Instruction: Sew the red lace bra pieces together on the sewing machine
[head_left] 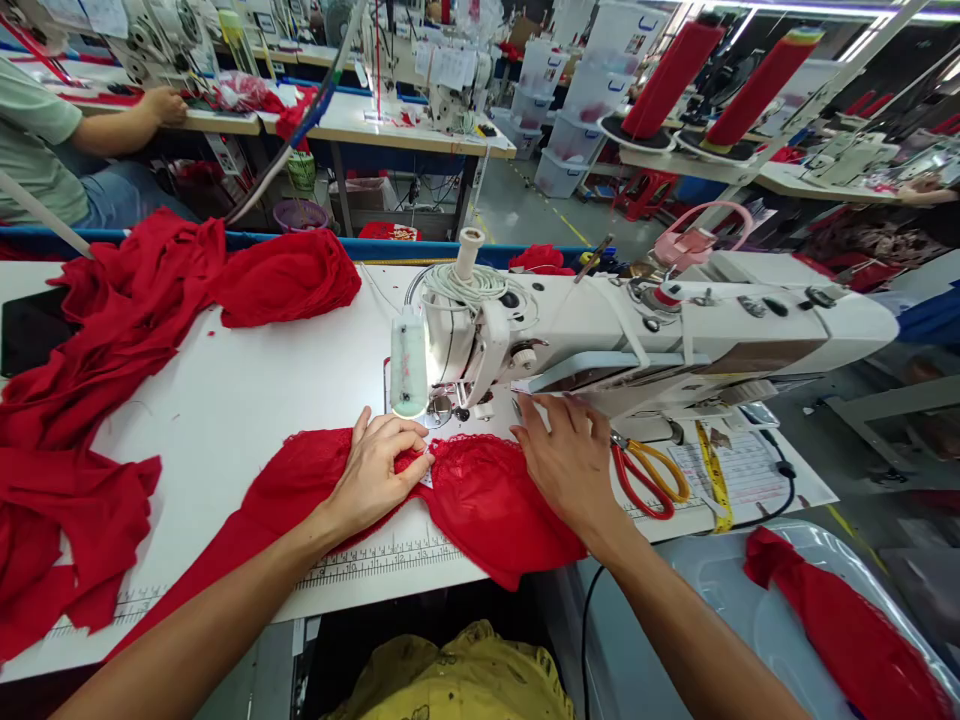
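Yellow clothing (457, 680) — 2 hands (379, 465) (566, 465) on bra (480, 500)

In the foreground, a long white smooth-topped bench (225, 390) with a black printed ruler scale (420, 552) along its near edge and a blue strip (360, 248) along its far side. Behind it, a second, pale-topped bench with a light wooden edge (450, 147) on dark metal legs, with a round purple plastic basket (300, 215) low down nearby. Farther right, stacks of clear plastic boxes with blue handles (600, 80) on a smooth grey floor (506, 210) with a thin yellow line (570, 228), near a low red plastic stool (645, 195). At upper right, bright white strip lights (900, 14) above a dim, blurred background
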